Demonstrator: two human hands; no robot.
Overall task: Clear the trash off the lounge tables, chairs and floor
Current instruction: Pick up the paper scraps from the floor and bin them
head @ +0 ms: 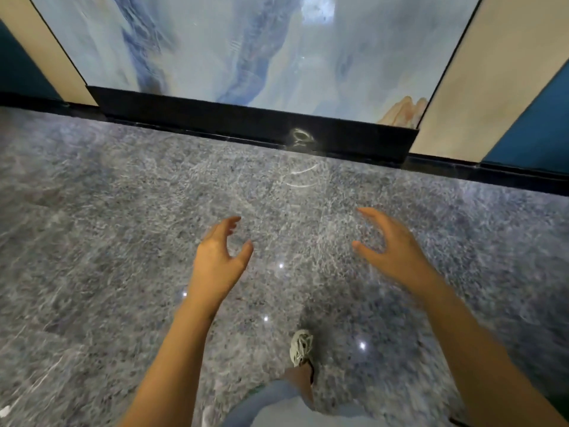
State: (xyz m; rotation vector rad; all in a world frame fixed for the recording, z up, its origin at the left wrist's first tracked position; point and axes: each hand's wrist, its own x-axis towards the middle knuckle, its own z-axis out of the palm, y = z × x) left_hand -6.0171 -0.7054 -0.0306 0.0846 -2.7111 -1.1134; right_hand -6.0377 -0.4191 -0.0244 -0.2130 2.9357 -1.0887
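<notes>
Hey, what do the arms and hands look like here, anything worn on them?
The left hand and right hand are bare: no gloves, and no ring or watch visible through the blur. Both forearms are uncovered, with no sleeve in frame. Below are light blue jeans and a pale laced shoe.

Left hand (220,260): held out over the floor, fingers (229,224) loosely spread and slightly curled, holding nothing.
Right hand (391,248): held out at about the same height, well apart from the left, fingers (368,212) loosely spread, holding nothing.
Floor (107,226): polished grey speckled stone with small bright light spots.
Shoe (301,346): pale, laced, on the floor between the forearms, with a bare ankle and light blue trouser leg (271,402) below it.
Wall panel (246,47): glossy blue-and-white marbled slab above a black skirting (215,115), with cream strips (471,87) on both sides.
Sharpness: whole view is motion-blurred.
</notes>
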